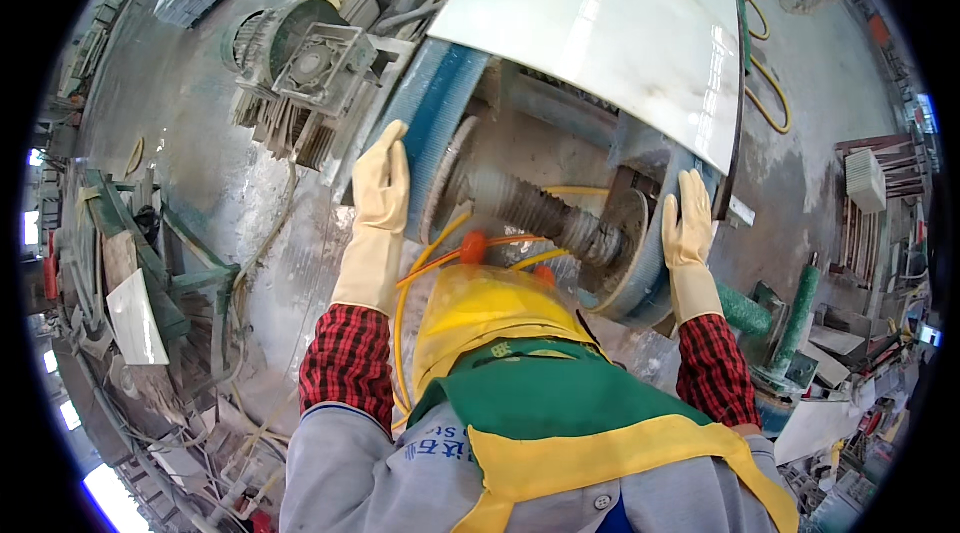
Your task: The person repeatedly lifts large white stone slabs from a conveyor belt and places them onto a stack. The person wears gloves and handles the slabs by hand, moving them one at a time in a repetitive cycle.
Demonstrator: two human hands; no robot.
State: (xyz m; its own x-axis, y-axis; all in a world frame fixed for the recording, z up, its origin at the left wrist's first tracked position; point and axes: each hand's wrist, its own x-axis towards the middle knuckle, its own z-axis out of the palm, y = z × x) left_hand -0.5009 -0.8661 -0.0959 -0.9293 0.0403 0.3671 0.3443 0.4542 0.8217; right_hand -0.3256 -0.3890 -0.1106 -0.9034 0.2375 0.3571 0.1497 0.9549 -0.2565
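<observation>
A cream rubber glove covers my left hand (382,178), which rests with its fingers stretched along the outer edge of the left blue ribbed belt (437,98). My right hand (688,225), gloved alike, lies flat against the right blue belt (652,258), thumb apart from the fingers. Neither hand holds anything. Ahead of both, a glossy white stone slab (600,23) with faint veining lies across the belts, its near edge slanting. Between the belts, a ribbed, dirty shaft (545,216) joins the two end wheels. A yellow and green apron (500,318) hangs down my front.
Left of the belts stands a dusty motor (310,63) beside stacked strips. Orange and yellow hoses (400,333) run beneath the shaft and along the floor. Green metal posts (795,318) rise at right. A green frame with offcuts (140,273) stands far left; a yellow hose (775,98) loops at right.
</observation>
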